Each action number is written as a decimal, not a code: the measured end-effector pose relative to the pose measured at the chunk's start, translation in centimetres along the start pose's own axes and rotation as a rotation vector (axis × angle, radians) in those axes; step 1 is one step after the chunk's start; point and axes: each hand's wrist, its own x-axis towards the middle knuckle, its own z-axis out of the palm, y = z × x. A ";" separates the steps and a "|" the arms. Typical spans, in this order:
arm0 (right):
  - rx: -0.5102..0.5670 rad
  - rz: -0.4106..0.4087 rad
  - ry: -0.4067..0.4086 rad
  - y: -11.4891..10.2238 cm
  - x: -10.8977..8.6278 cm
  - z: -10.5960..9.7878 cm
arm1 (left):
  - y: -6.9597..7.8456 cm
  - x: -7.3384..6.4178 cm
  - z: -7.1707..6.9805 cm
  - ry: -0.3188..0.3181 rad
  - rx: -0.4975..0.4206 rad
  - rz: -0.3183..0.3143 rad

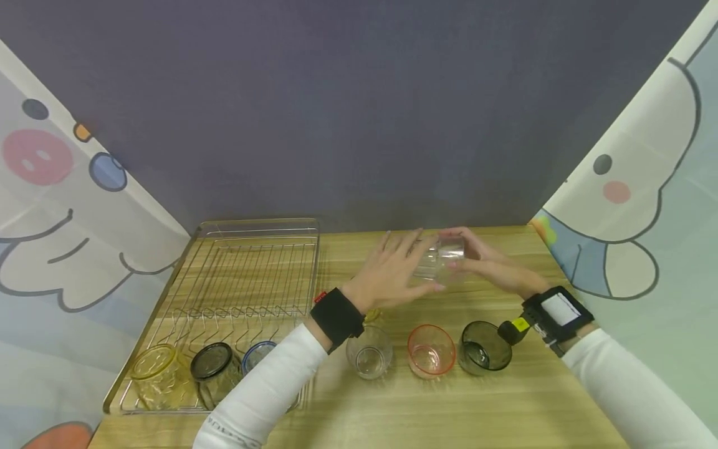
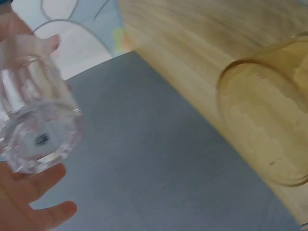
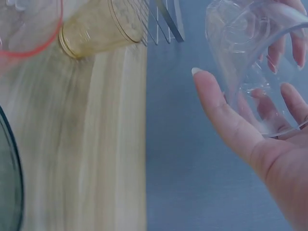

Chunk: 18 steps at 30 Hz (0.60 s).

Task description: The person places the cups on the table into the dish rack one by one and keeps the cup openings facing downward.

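Your right grip (image 1: 485, 265) is curled round the mouth end of one clear tumbler (image 1: 440, 255), held on its side above the far part of the worktop (image 1: 533, 399), its base turned toward your left grip (image 1: 392, 271). That left grip is spread, fingers extended beside the base; whether they touch the glass cannot be told. A small dark mark (image 2: 42, 139) shows on the base in the left wrist view.

Eight glasses are visible in all. Besides the one in hand, four are on the worktop: one amber glass (image 2: 269, 110), partly hidden by your left wrist in the head view, one clear glass (image 1: 370, 360), one red-rimmed glass (image 1: 430, 352) and one smoky dark glass (image 1: 485, 349). Three sit in the single wire rack (image 1: 318, 268) at left: one yellow glass (image 1: 159, 377), one dark-topped glass (image 1: 214, 371) and one blue-rimmed glass (image 1: 257, 355), partly covered by your sleeve (image 1: 263, 386).
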 end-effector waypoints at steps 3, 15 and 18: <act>0.082 -0.018 -0.024 0.1 -0.1 0.5 | -0.1 -0.3 0.9 0.073 -0.034 0.030; 0.160 0.015 -0.020 -0.8 0.7 2.8 | 0.7 -1.1 2.6 0.407 -1.015 -0.265; 0.113 0.037 0.046 -1.3 1.1 4.0 | 1.0 -1.2 2.5 0.436 -1.247 -0.381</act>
